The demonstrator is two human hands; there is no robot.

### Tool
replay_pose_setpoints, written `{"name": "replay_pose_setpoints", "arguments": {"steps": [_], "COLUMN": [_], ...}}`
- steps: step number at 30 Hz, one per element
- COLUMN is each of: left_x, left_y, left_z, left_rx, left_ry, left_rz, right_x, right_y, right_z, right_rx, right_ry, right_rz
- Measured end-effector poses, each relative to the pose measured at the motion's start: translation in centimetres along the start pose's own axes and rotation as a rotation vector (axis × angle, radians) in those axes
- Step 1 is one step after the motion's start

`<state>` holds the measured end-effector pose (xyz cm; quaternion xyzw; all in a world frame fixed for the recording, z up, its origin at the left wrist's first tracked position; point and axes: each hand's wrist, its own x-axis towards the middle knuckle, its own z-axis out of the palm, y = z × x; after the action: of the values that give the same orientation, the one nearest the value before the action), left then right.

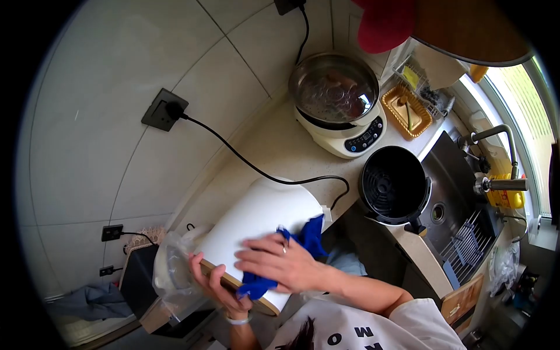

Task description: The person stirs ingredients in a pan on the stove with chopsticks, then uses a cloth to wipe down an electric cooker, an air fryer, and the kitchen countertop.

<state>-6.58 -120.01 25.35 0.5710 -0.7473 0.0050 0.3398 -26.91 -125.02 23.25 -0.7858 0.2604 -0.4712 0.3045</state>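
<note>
A white air fryer body (265, 211) with a gold-brown edge lies tilted at the counter's front, close to my torso. My left hand (219, 286) grips that edge, thumb and fingers curled around it. Across the white surface, my right hand (283, 263) presses a blue cloth (310, 235), which sticks out on both sides of the hand. The fingers of this hand are fairly straight, and one wears a ring. Its palm is hidden. The black fryer basket (394, 184) stands apart to the right, on the counter beside the sink.
A black cord (256, 165) runs from the wall socket (164, 109) to the fryer. Behind stands a cream electric cooker (344, 137) with a lidded pan (333, 87). A golden tray (406, 111) and the sink (434, 192) are at right. Plastic bag (175, 268) at left.
</note>
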Motion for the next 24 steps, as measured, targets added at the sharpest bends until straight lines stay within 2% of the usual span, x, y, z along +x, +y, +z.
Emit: {"name": "replay_pose_setpoints", "arguments": {"steps": [2, 3, 5, 6, 8, 10, 12, 14, 16, 19, 20, 22, 24], "left_x": [-0.5, -0.8, -1.1, -1.2, -0.3, 0.2, 0.2, -0.4, -0.7, -1.7, -1.7, -1.7, -1.4], "left_y": [-0.5, -0.6, -0.5, 0.0, 1.2, 1.4, 1.0, 0.2, 0.1, 0.6, 1.0, 1.6, 1.2], "left_z": [-0.2, -0.2, 0.1, 0.2, 0.1, 0.6, 0.7, 0.3, -0.1, -0.2, -0.2, 0.0, 0.2], "left_rx": [-0.009, -0.011, -0.002, 0.003, 0.029, 0.051, 0.044, 0.013, 0.006, 0.028, 0.035, 0.045, 0.042], "left_ry": [0.001, 0.016, 0.03, 0.027, 0.034, 0.002, -0.001, -0.064, -0.072, -0.046, -0.038, -0.05, -0.034], "left_rz": [-0.006, -0.012, 0.005, 0.022, 0.034, 0.073, 0.115, 0.185, 0.176, 0.167, 0.164, 0.166, 0.173], "right_x": [0.0, -0.8, -1.8, -1.0, -0.3, 0.6, 1.8, 3.1, 2.6, 1.4, 1.4, 1.4, 2.0], "right_y": [3.7, 5.6, 10.8, 11.1, 9.6, 5.4, 1.3, -0.2, 2.6, 11.0, 12.9, 12.4, 8.9], "right_z": [0.2, 0.6, -0.2, -0.8, -1.7, -0.9, 0.3, 0.2, -0.5, -2.0, -2.8, -1.4, 0.6], "right_rx": [0.065, -0.071, -0.029, -0.019, -0.021, 0.129, 0.139, 0.236, 0.208, 0.039, -0.04, -0.095, 0.044], "right_ry": [0.01, 0.153, 0.21, 0.276, 0.09, 0.115, 0.088, 0.101, 0.004, -0.018, -0.041, -0.018, -0.088], "right_rz": [0.195, 0.346, 0.683, 0.691, 0.814, 0.547, 0.132, 0.003, 0.165, 0.866, 0.91, 0.787, 0.587]}}
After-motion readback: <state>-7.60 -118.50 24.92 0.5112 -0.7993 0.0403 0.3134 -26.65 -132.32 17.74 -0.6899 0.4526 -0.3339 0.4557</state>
